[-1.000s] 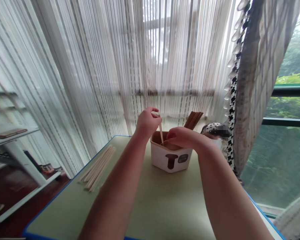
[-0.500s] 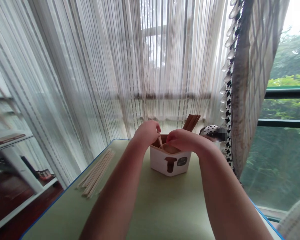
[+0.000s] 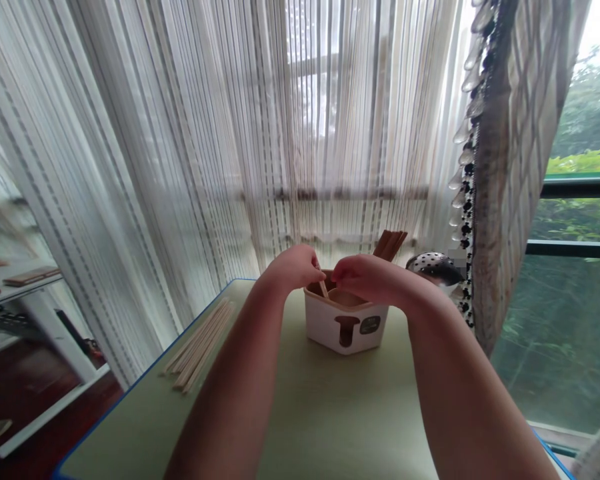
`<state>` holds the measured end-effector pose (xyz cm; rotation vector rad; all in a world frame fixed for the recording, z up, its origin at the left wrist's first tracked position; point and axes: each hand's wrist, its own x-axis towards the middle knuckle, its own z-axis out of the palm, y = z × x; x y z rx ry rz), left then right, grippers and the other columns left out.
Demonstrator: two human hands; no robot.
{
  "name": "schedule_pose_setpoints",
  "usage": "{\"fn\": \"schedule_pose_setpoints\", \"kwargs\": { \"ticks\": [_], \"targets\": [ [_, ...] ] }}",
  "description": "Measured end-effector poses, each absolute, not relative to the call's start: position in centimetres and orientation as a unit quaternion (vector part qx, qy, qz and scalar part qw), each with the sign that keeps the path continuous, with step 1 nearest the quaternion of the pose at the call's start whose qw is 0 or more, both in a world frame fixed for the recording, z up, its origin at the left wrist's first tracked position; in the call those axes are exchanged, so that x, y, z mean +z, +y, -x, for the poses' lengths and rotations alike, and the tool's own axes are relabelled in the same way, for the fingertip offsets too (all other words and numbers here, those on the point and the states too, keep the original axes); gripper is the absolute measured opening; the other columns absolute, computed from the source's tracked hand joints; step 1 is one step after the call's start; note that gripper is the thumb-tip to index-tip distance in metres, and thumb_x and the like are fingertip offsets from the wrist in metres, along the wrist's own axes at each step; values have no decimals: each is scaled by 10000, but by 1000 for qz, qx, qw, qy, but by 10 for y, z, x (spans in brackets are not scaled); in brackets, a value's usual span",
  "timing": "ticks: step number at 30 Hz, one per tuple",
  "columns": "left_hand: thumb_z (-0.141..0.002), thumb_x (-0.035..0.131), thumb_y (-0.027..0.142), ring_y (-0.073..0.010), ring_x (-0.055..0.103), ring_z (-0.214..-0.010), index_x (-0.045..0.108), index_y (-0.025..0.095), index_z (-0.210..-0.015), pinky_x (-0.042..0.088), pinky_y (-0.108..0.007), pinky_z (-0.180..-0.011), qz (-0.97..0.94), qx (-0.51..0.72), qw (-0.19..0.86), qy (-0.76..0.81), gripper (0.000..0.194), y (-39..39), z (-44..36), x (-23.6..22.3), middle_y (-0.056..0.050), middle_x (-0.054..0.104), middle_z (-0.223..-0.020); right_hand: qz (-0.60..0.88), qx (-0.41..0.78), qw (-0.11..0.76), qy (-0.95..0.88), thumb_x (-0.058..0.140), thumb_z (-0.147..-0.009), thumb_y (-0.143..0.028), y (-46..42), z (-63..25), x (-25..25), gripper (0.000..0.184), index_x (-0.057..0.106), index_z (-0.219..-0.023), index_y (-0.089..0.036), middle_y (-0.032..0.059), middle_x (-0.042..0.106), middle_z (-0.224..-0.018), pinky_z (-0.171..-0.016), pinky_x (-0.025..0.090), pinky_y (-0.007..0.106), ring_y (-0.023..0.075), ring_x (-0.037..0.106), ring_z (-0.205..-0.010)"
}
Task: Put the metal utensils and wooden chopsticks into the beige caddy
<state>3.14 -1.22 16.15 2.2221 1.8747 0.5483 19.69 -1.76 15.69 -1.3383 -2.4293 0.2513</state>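
Observation:
A white box with a tan rim (image 3: 325,327) stands on the table, a brown T-shaped cutout and a dark label on its front. My left hand (image 3: 295,268) is at the box's left rim, fingers pinched on a pale wooden chopstick (image 3: 324,288) whose lower end is inside the box. My right hand (image 3: 363,277) bends over the rim from the right, fingers curled; what they hold, if anything, is hidden. A bundle of dark brown chopsticks (image 3: 390,245) sticks up behind my right hand. Inside the box a curved tan surface (image 3: 345,299) partly shows.
Several pale chopsticks (image 3: 203,347) lie in a loose bundle on the left of the blue-edged table (image 3: 330,413). Behind my right wrist is a perforated metal strainer (image 3: 433,267). Sheer curtains (image 3: 205,133) hang beyond the table; a white desk (image 3: 30,283) stands far left.
My left hand has come down toward the box rim, and the chopstick sits lower in the box. My right hand has stayed at the rim. The view has shifted slightly.

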Motion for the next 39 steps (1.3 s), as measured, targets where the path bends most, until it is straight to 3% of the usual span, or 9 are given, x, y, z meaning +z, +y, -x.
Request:
{"fn": "schedule_pose_setpoints", "kwargs": {
  "ticks": [7,12,16,19,23,28,30,33,39],
  "targets": [
    [-677,626,437,-211,609,-724,646,200,-899,419,-291,-621,-701,233,27,674,325,-29,-24,165,-80,661,-814,440,56,283,-850,535,-774,-225,-25,-208,165,189,674,-898,-195,44,685,-860,-613,408,210,140,599,-732],
    [-778,532,307,-281,595,-869,616,194,-989,437,-359,-709,-620,273,-124,725,253,-66,-23,161,-136,617,-996,401,63,311,-859,527,-783,-209,-43,-198,172,168,665,-878,-198,43,675,-830,-637,423,230,146,595,-733],
    [-813,428,164,-263,559,-964,566,183,-1086,436,-352,-791,-552,362,-239,712,306,-70,1,132,-147,520,-1179,278,85,398,-870,492,-800,-181,-52,-178,168,192,628,-934,-192,39,652,-880,-638,431,221,118,581,-720],
    [-784,409,93,-233,566,-961,586,173,-1050,425,-322,-830,-555,361,-196,724,330,-52,34,96,-128,564,-1114,182,107,469,-857,463,-797,-137,-53,-158,159,209,598,-947,-186,41,627,-942,-675,436,222,114,568,-780],
    [-782,444,160,-228,600,-908,639,173,-945,429,-311,-801,-593,284,-57,752,255,-28,67,49,-121,646,-967,128,172,538,-815,482,-809,-172,-48,-125,131,237,540,-1038,-187,46,606,-962,-700,446,242,111,559,-769],
    [-743,509,214,-258,618,-895,642,188,-971,436,-333,-765,-594,218,6,774,265,-17,76,21,-133,672,-941,222,285,596,-718,394,-875,-273,-39,-79,50,202,509,-1024,-201,61,588,-982,-756,453,288,144,568,-811],
    [-708,562,233,-285,619,-907,662,167,-911,442,-350,-765,-583,182,35,791,236,-14,76,16,-163,667,-957,312,320,593,-669,361,-879,-296,-33,-64,13,213,489,-1019,-198,72,588,-971,-748,455,302,162,567,-810],
    [-679,608,241,-325,615,-926,678,133,-812,444,-386,-776,-577,173,55,796,186,-10,75,9,-209,655,-961,379,365,509,-681,384,-849,-288,-23,-52,-23,216,511,-994,-189,68,602,-955,-750,450,315,175,569,-787],
    [-693,579,199,-306,631,-890,687,132,-765,443,-364,-766,-568,202,63,795,146,-4,78,1,-210,670,-902,421,375,462,-685,362,-842,-295,-12,-55,-27,248,528,-1004,-210,44,617,-923,-701,447,298,177,581,-782]
  ]
}}
